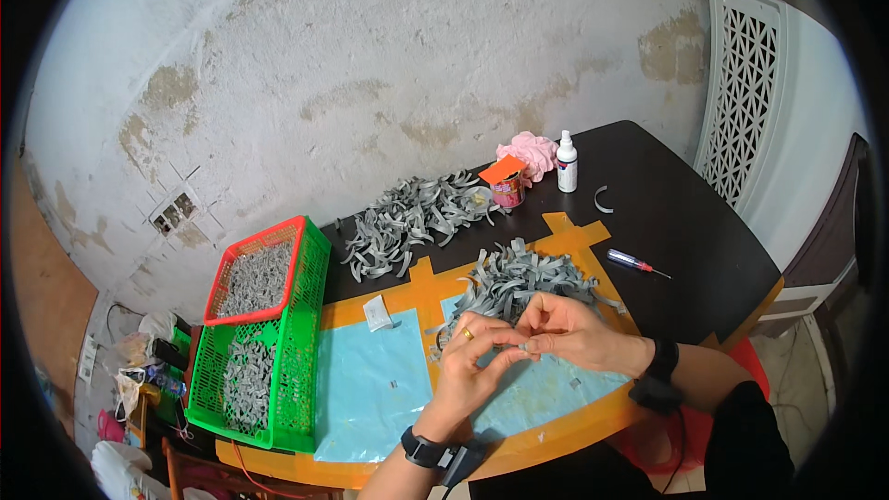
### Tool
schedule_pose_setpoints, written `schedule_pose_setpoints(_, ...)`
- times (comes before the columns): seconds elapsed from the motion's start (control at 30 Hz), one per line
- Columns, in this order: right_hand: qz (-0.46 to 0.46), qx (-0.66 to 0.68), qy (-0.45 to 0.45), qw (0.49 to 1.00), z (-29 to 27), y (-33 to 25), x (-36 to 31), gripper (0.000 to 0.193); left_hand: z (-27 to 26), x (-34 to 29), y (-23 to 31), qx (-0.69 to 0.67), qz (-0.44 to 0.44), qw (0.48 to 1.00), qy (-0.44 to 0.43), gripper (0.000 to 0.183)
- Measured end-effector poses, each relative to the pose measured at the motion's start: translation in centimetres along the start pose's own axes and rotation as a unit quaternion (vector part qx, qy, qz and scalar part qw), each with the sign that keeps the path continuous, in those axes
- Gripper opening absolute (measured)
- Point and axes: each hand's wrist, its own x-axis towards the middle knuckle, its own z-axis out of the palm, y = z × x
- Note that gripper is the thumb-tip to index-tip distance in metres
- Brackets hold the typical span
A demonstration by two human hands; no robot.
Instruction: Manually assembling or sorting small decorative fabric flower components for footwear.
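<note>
My left hand (470, 363), with a ring on one finger, meets my right hand (576, 333) over the front part of the table. Both are closed, thumbs and fingertips pinched around a small grey piece (523, 346) that is mostly covered by the fingers. Just beyond my hands lies a heap of curved grey strips (519, 276), partly hidden behind them. Beneath my hands is a light blue sheet (546, 398), edged with orange tape (579, 239). A few tiny bits lie on the sheets.
At left, a red basket (301, 268) rests on a green basket (310, 352); both hold small grey pieces. Another heap of grey strips (417, 218) lies behind. Further right are a tin (507, 191), pink cloth (530, 153), spray bottle (567, 167) and screwdriver (632, 261).
</note>
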Motion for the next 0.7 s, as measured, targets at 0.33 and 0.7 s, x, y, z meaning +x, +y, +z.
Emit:
schedule_pose_setpoints(0.33,0.031,-0.038,0.018,0.999,-0.7,-0.7,0.3,0.018,-0.5,0.1,0.1,-0.007,-0.044,0.999,-0.02,0.021)
schedule_pose_setpoints(0.7,-0.044,-0.112,0.032,0.992,-0.8,-0.1,0.3,0.017,0.1,-0.3,-1.4,-0.27,-0.206,0.941,-0.012,0.023)
